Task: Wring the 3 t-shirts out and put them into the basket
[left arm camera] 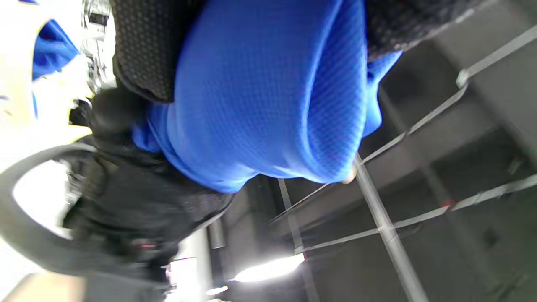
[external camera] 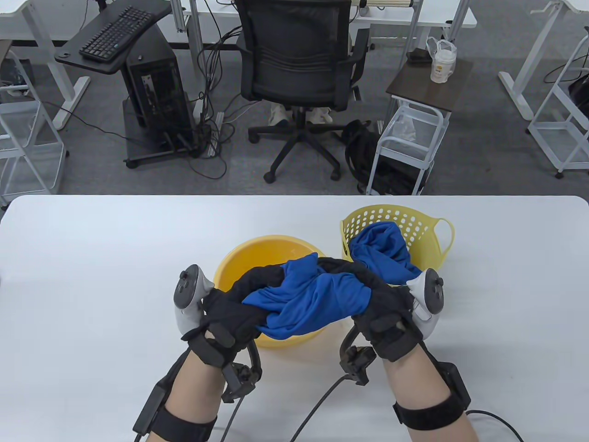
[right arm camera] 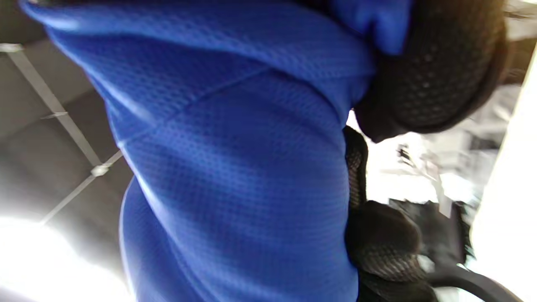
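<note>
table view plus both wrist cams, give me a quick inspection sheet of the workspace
surface: white table, bare where visible.
job's things: blue t-shirt twisted between both hands above the yellow basin; another blue t-shirt lies in the perforated yellow basket beside the basin; third shirt not seen.
clutter: nothing seen on the table.
grippers: left hand and right hand each grip an end of the twisted shirt.
cables: black glove leads trail off the near edge.
surroundings: office chair, computer tower, keyboard, white cart, side table with a cup.
</note>
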The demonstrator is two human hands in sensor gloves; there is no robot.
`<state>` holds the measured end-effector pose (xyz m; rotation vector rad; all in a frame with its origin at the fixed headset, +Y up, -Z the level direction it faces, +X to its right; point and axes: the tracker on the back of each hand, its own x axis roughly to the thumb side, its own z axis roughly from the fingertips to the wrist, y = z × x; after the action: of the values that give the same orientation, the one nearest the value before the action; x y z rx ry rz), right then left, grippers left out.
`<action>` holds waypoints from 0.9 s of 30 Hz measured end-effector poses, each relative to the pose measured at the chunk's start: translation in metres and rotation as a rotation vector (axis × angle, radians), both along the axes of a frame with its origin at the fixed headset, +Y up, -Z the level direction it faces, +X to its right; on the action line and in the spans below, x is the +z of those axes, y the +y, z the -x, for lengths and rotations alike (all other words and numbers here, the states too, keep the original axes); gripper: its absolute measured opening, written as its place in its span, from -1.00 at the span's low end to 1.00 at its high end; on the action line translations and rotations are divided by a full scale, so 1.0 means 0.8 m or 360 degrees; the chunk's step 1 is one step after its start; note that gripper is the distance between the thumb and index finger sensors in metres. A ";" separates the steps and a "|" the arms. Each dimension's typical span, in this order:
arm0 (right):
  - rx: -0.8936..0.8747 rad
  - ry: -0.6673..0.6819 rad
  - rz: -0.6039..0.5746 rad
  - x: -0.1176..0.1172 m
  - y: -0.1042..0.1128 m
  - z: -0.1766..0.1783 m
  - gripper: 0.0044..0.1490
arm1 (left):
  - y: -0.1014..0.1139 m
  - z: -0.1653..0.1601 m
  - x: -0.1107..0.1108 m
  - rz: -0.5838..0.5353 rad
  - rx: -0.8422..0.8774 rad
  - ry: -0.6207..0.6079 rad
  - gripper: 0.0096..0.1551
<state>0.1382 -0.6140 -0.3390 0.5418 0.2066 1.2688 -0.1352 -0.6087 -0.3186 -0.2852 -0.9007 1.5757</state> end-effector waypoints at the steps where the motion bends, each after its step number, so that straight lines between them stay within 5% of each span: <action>1: 0.0043 0.0016 0.0000 -0.002 -0.002 -0.001 -0.57 | 0.001 0.000 0.001 -0.0025 -0.0068 -0.0017 -0.39; 8: 0.0276 -0.0275 0.0083 -0.007 -0.013 -0.008 -0.59 | -0.010 0.000 -0.002 0.0019 -0.0205 0.0078 -0.28; 10: 0.0467 -0.0353 -0.0008 -0.008 -0.012 -0.009 -0.59 | -0.011 -0.002 0.001 0.0011 -0.0362 0.0295 -0.14; 15: 0.0697 -0.0591 -0.0123 -0.006 -0.007 -0.011 -0.59 | -0.001 -0.036 0.022 -0.0696 -0.1138 0.0943 0.54; 22: 0.0705 -0.0563 0.0072 -0.019 -0.021 -0.025 -0.56 | -0.015 -0.077 0.038 -0.1293 -0.1496 0.1180 0.42; 27: 0.0679 -0.0563 0.0165 -0.018 -0.026 -0.021 -0.52 | -0.018 -0.080 0.039 -0.1361 -0.1535 0.1279 0.19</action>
<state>0.1553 -0.6350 -0.3537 0.1786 0.0914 1.7345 -0.0712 -0.6233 -0.2872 0.4585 -0.5572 0.2517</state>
